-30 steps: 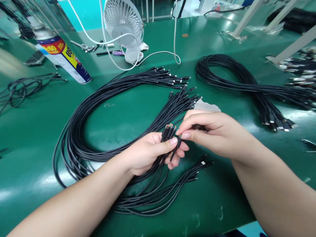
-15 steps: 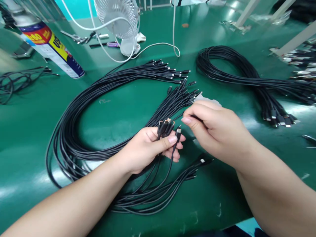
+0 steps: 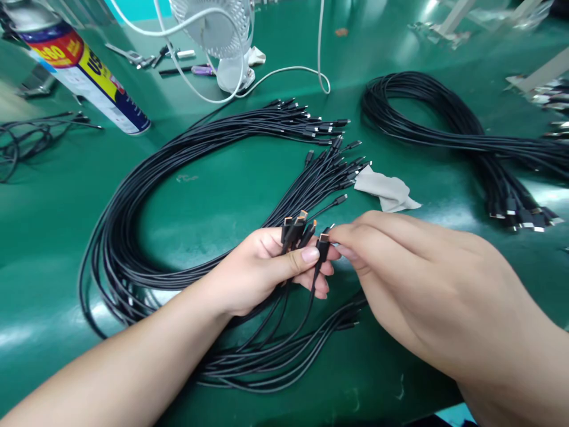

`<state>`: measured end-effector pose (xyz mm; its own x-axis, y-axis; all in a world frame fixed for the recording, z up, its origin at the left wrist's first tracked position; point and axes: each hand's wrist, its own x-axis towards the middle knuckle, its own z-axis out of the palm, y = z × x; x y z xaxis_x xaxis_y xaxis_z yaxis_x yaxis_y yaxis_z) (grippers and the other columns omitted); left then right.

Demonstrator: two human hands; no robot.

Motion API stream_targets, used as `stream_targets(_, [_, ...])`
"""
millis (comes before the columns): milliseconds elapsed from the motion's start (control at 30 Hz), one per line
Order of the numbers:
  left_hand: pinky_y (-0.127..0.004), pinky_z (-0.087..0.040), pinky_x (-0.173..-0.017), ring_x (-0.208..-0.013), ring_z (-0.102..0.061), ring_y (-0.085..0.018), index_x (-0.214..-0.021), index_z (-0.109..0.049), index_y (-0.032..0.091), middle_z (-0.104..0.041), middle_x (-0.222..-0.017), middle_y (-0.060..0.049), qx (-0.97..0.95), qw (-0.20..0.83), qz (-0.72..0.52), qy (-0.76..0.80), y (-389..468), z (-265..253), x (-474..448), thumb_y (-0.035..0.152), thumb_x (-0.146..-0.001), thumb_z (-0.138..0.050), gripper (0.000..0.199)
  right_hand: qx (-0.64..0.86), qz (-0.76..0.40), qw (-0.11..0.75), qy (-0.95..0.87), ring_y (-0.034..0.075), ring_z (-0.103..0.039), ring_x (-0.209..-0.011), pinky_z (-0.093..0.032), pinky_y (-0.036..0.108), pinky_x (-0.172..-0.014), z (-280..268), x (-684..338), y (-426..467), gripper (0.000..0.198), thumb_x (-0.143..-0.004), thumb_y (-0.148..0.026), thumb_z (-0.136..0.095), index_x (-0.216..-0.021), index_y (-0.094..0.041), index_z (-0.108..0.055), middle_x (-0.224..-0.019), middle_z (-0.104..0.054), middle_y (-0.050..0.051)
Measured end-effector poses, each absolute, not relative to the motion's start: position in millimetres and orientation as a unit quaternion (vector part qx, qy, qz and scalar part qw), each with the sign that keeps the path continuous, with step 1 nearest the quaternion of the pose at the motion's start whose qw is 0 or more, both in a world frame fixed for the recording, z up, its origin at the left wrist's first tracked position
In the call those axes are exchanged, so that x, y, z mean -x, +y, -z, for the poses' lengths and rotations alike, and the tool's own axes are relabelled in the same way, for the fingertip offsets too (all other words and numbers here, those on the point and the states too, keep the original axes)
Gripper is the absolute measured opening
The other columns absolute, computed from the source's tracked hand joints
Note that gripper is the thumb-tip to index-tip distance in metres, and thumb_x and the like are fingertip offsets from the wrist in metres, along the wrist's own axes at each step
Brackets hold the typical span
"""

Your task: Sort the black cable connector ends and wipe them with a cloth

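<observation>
Left grip clamping black cable plugs over a glossy green desk.
The desk is reflecting overhead light. The right grip is bunching its fingertips beside one separated plug; whether it is pinching it, I cannot tell. Beyond the grips, a cloth, fan and spray can are occupying space; a looped bundle is lying leftward. The right grip is partly hiding lower cables.
</observation>
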<state>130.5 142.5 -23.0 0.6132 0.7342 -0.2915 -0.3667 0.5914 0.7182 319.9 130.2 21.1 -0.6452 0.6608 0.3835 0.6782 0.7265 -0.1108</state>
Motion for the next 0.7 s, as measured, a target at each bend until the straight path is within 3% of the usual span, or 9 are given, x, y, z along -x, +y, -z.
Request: stream_targets(700, [-0.021,-0.05,-0.059,-0.058,-0.065,-0.01,-0.071,-0.068,0.011,-0.068,-0.068,-0.001,-0.323,0.823,-0.334,0.328,143.8,25.3,-134.1,0.031,-0.075,-0.079,0.024,0.362,0.092,0.206,-0.904,0.022,-0.068,-0.065,-0.052,0.034,-0.054,-18.4,-318.1,131.5,0.022,-0.086,-0.008,-0.049,-0.092,-0.01,-0.07,-0.087,-0.075,0.012])
